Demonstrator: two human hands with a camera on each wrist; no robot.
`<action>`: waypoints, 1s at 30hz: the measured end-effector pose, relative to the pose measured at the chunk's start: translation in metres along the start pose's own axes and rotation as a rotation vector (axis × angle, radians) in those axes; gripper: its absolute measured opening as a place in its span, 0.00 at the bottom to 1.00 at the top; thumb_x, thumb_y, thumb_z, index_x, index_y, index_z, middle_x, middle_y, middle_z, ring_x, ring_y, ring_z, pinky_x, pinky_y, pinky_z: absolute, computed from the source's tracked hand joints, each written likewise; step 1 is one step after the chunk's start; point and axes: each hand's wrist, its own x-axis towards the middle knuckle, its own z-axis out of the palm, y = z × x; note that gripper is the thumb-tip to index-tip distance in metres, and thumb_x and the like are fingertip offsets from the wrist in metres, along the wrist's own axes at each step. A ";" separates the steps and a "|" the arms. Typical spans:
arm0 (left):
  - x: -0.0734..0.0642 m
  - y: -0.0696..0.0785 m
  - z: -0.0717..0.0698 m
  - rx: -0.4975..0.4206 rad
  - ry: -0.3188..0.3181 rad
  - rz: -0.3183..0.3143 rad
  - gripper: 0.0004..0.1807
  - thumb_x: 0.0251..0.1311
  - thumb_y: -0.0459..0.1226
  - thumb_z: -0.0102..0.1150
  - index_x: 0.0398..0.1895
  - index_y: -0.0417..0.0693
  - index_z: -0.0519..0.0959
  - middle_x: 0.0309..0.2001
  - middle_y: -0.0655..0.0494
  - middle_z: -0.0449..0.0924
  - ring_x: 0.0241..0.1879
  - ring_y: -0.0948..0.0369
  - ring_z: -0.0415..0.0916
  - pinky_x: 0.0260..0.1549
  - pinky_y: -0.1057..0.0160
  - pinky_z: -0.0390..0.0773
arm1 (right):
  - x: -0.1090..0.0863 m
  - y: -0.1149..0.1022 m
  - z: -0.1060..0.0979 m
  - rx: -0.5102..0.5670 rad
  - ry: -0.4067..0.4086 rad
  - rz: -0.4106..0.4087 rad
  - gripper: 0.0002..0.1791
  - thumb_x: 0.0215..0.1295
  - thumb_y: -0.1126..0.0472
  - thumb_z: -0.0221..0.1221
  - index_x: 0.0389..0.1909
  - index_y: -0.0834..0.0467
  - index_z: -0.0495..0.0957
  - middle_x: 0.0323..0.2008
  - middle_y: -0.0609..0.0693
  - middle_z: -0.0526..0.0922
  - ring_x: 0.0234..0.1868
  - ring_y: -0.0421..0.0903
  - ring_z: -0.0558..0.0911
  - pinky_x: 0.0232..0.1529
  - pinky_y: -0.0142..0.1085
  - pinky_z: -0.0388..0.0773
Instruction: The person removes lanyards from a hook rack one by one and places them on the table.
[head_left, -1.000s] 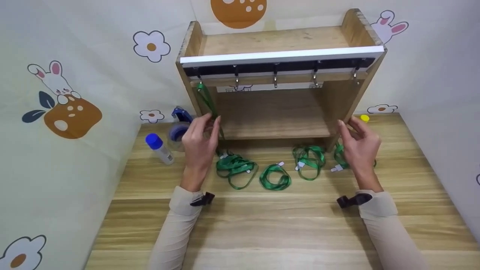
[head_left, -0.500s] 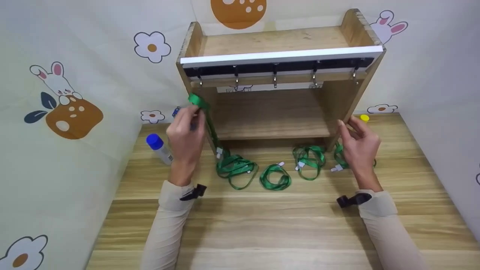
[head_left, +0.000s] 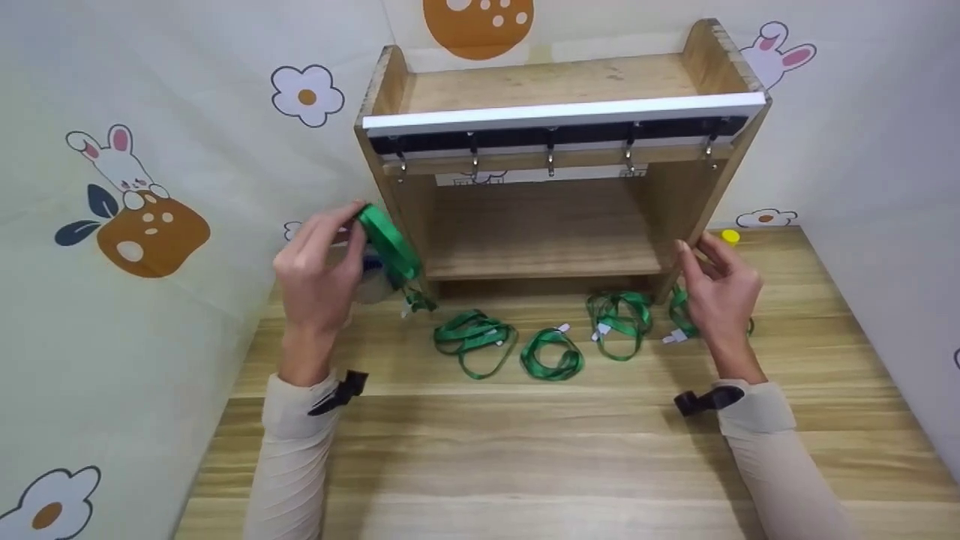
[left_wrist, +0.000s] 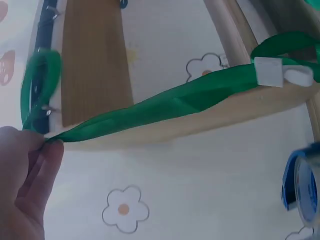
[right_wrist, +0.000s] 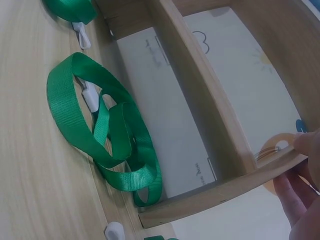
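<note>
My left hand (head_left: pixel 316 274) pinches a green lanyard (head_left: pixel 391 244) left of the wooden shelf (head_left: pixel 547 229). In the left wrist view, the lanyard's ribbon (left_wrist: pixel 175 105) stretches from the fingertips to a white clip (left_wrist: pixel 269 71). The leftmost hook (head_left: pixel 402 161) on the shelf's front rail has nothing on it. My right hand (head_left: pixel 721 296) grips the front edge of the shelf's right side panel, thumb on one face and fingers on the other. Coiled lanyards lie before the shelf: one at the left (head_left: pixel 474 334), others (head_left: pixel 551 354) to its right, one partly behind my right hand.
Several metal hooks line the dark strip (head_left: pixel 517 139) under the shelf's white edge. Behind the left hand, a tape roll (head_left: pixel 373 281) stands partly hidden. A yellow cap (head_left: pixel 730 238) shows behind the right hand. Patterned cloth walls (head_left: pixel 187 337) border the wooden table (head_left: pixel 555 457).
The green lanyard has come away from the leftmost hook. My left hand has carried it left, and it now covers the blue-capped glue stick. The right hand has stayed in place.
</note>
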 end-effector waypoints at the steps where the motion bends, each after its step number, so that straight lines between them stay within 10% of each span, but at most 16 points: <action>1: -0.002 -0.002 -0.004 -0.006 -0.014 -0.003 0.11 0.71 0.29 0.68 0.53 0.40 0.90 0.49 0.46 0.93 0.44 0.51 0.91 0.47 0.60 0.92 | -0.001 0.000 0.000 -0.004 -0.003 0.006 0.20 0.68 0.54 0.75 0.60 0.51 0.89 0.59 0.53 0.91 0.58 0.42 0.91 0.56 0.27 0.87; 8: -0.014 -0.015 -0.024 -0.039 -0.239 -0.018 0.12 0.70 0.29 0.70 0.54 0.42 0.90 0.47 0.46 0.93 0.41 0.53 0.91 0.50 0.83 0.81 | -0.004 0.003 -0.002 -0.008 -0.004 0.025 0.20 0.69 0.55 0.74 0.60 0.52 0.89 0.59 0.52 0.91 0.59 0.43 0.90 0.57 0.29 0.87; 20: -0.035 -0.036 -0.013 -0.159 -0.683 -0.098 0.14 0.68 0.23 0.67 0.47 0.48 0.93 0.46 0.53 0.93 0.45 0.57 0.91 0.45 0.55 0.93 | 0.001 0.003 -0.004 0.033 0.025 0.004 0.18 0.68 0.60 0.74 0.58 0.56 0.90 0.57 0.56 0.91 0.57 0.39 0.91 0.56 0.30 0.88; 30: -0.073 -0.051 0.020 -0.033 -0.941 -0.132 0.10 0.67 0.22 0.64 0.46 0.36 0.92 0.48 0.40 0.89 0.49 0.46 0.88 0.48 0.49 0.92 | 0.001 -0.002 -0.001 0.030 -0.008 0.033 0.20 0.69 0.56 0.74 0.60 0.52 0.89 0.60 0.53 0.90 0.60 0.44 0.90 0.59 0.33 0.88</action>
